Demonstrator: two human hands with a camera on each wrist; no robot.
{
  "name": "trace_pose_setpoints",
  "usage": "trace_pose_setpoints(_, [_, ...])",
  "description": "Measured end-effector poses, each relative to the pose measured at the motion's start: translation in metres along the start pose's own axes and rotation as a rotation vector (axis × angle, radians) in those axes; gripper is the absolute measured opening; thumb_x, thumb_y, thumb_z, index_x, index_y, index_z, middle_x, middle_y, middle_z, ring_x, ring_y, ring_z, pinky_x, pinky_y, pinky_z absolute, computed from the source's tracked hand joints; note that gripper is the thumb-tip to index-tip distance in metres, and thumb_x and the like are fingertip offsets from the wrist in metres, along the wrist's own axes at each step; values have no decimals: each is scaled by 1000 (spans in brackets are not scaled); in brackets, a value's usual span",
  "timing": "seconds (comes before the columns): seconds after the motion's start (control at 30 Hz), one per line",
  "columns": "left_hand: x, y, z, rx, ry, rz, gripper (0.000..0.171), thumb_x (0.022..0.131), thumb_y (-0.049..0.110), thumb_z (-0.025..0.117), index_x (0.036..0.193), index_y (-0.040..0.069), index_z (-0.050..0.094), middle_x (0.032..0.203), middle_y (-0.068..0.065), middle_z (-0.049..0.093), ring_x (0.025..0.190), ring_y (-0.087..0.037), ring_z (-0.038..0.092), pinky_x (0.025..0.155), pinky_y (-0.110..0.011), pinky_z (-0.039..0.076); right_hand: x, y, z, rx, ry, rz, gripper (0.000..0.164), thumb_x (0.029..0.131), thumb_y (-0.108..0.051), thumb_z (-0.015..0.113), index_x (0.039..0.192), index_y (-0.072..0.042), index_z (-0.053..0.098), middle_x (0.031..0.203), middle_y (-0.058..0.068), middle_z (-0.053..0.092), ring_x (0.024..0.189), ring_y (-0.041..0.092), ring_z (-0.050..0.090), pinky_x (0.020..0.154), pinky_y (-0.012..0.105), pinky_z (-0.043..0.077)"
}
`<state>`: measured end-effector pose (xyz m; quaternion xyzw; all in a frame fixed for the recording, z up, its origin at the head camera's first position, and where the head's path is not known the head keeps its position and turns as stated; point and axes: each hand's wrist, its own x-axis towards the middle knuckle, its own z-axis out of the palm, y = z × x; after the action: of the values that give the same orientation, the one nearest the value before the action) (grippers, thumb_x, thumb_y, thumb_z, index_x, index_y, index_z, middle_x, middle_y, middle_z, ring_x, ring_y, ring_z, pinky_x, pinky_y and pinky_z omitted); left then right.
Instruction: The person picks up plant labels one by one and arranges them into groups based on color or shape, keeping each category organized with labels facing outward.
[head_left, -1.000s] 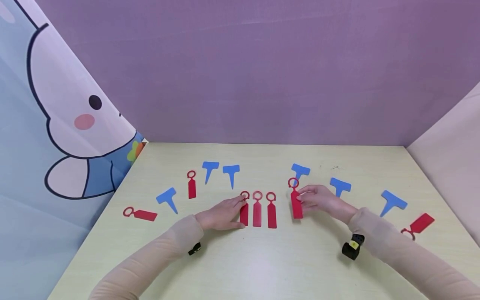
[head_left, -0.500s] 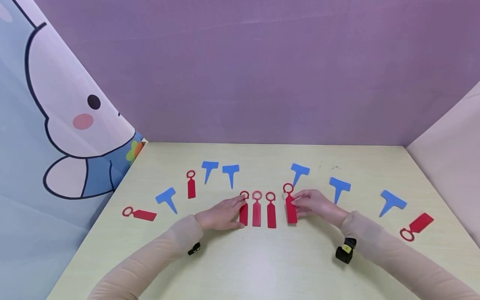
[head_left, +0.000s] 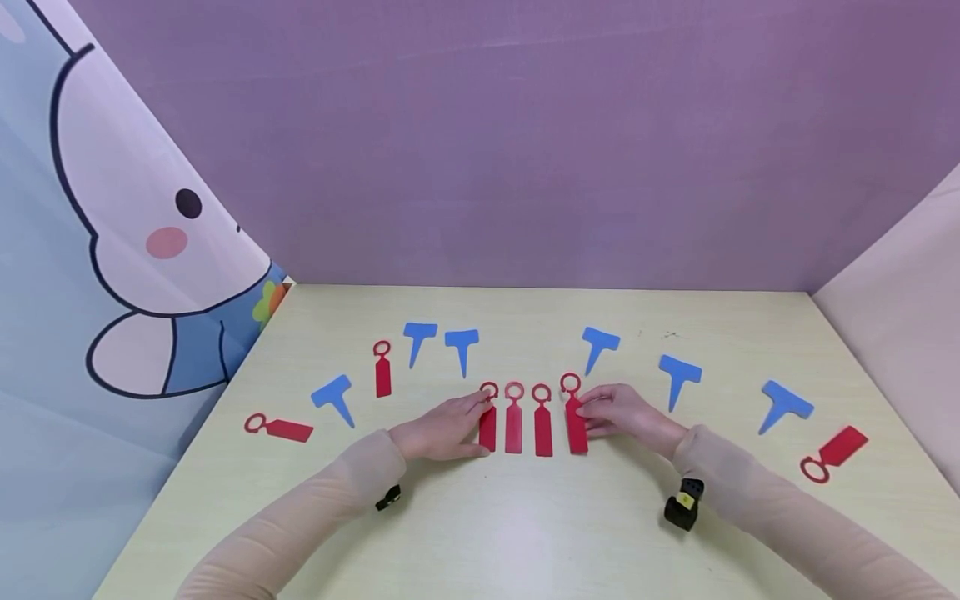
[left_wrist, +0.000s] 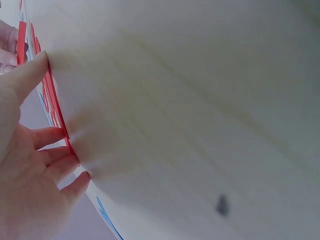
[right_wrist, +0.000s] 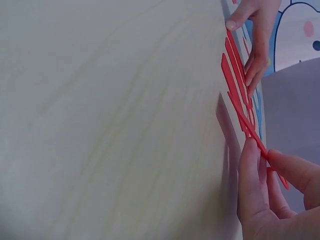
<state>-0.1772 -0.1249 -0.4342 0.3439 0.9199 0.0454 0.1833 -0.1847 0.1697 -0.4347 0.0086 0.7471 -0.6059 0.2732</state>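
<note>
In the head view my right hand pinches a red ring-ended tag between thumb and fingers. The right wrist view shows this held tag tilted, with a shadow below it on the table. To its left two red tags, a middle tag and a right tag, lie side by side, rings away from me. My left hand rests on the table at the row's left end, its fingers spread and touching the leftmost red tag; they partly cover that tag.
Blue T-shaped tags lie about the pale table, among them one at left, one behind the row and one at right. Other red tags lie at far left, upper left and far right.
My right hand has moved left and toward me with the red tag, bringing it close to the row's right end and lower. My left hand has stayed in place.
</note>
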Motion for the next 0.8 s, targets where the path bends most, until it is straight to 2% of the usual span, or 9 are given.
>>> trace_pose_setpoints(0.37, [0, 0, 1, 2, -3, -4, 76, 83, 48, 52, 140, 6, 23, 146, -9, 18, 133, -21, 15, 107, -35, 20, 1, -1, 6, -18, 18, -12, 30, 86, -5, 54, 111, 12, 50, 93, 12, 61, 73, 18, 62, 72, 35, 52])
trace_pose_setpoints(0.6, [0, 0, 0, -6, -3, -7, 76, 83, 48, 52, 140, 6, 22, 146, -8, 17, 133, -22, 15, 107, -35, 21, 1, -1, 11, -27, 50, -9, 29, 85, -2, 54, 110, 13, 50, 94, 15, 61, 70, 18, 62, 71, 35, 53])
trace_pose_setpoints(0.8, [0, 0, 0, -3, 0, -7, 76, 83, 48, 53, 140, 7, 23, 146, -9, 18, 133, -22, 16, 106, -35, 21, 3, -1, 15, -77, 104, -6, 28, 84, -1, 56, 108, 12, 54, 89, 14, 61, 65, 15, 60, 66, 33, 53])
